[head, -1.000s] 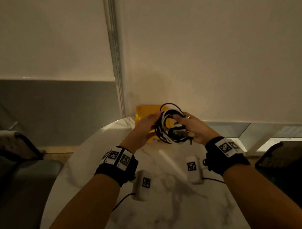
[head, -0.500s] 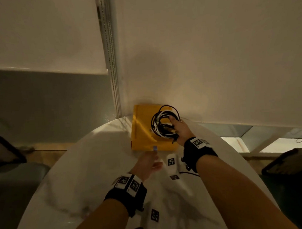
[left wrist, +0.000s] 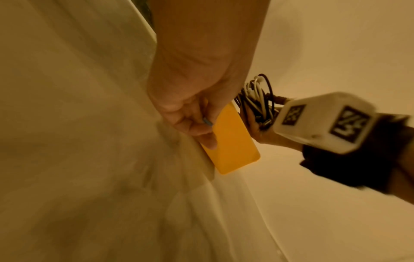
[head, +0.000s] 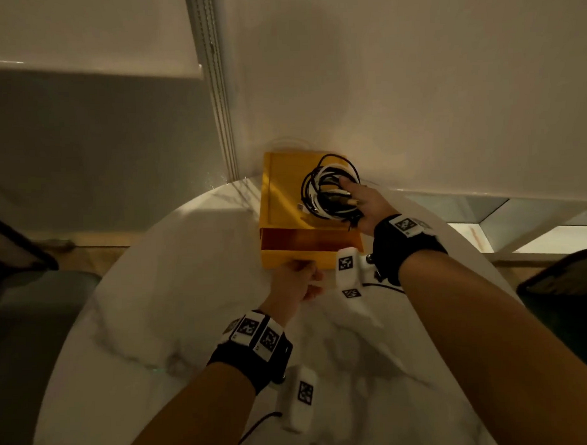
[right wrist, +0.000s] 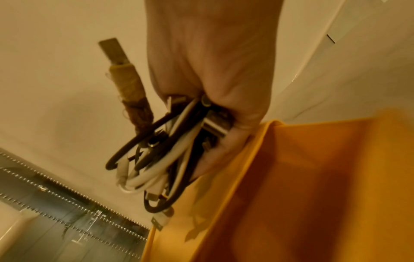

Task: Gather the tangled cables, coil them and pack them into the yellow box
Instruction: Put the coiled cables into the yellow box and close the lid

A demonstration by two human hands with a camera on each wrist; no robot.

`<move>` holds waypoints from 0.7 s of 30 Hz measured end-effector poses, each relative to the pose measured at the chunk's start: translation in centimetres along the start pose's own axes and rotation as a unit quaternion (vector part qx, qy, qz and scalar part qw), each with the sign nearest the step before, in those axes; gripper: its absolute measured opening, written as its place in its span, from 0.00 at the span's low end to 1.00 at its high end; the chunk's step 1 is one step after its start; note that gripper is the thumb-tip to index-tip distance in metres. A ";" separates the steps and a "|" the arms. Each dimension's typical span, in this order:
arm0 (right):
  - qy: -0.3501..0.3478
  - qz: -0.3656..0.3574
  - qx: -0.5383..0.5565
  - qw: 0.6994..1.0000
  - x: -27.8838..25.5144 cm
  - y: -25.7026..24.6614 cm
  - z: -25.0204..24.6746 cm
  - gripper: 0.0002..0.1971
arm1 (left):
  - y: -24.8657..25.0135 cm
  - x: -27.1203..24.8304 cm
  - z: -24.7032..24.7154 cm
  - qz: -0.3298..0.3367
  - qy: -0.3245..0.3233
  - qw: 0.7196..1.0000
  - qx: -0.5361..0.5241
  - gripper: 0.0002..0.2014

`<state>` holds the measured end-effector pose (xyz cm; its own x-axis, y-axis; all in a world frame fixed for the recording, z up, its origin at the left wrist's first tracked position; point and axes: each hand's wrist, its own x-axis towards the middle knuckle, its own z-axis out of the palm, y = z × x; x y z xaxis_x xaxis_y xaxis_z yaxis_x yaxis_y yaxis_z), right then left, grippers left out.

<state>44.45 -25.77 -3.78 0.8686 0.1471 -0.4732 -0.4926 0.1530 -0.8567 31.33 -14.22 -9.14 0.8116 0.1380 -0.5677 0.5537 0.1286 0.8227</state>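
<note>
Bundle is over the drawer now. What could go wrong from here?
1. The right hand grips the cable coil above the yellow box; a plug sticks out and may snag the rim.
2. The loose coil could spring apart on release.
3. The left hand pinches only a small tab; it might slip.

Yellow box [head: 293, 255] on marble tbl [head: 176, 326]

1. No words, brand names or numbers can be read anywhere in the views.
2. The only signs are black-and-white square coded markers on the wristbands [head: 254, 333] of both arms and on the white camera housings [head: 346, 263] under the wrists; they carry patterns, not letters.
</note>
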 end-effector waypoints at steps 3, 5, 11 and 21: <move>-0.017 0.002 0.018 1.000 0.0 0.0 -0.2 0.23 | -0.6 -3.1 -1.2 -0.012 -0.047 0.995 0.082 0.09; -0.020 0.004 0.017 1.000 0.0 0.0 -0.2 0.22 | 0.3 -4.9 -1.5 -0.010 -0.096 0.977 0.192 0.10; -0.027 0.015 0.011 0.999 -0.2 -0.3 0.0 0.22 | 5.1 -5.9 -0.4 0.225 -0.110 0.842 0.477 0.06; -0.022 0.011 0.000 1.000 -1.3 -0.5 0.3 0.23 | 1.6 -5.3 -0.9 0.238 -0.146 0.754 0.595 0.15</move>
<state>43.55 -25.71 -2.69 0.8540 0.1931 -0.4831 -0.5122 0.1491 -0.8458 27.74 -13.85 -4.83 0.8812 -0.3538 -0.3136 -0.1778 -0.8626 0.4736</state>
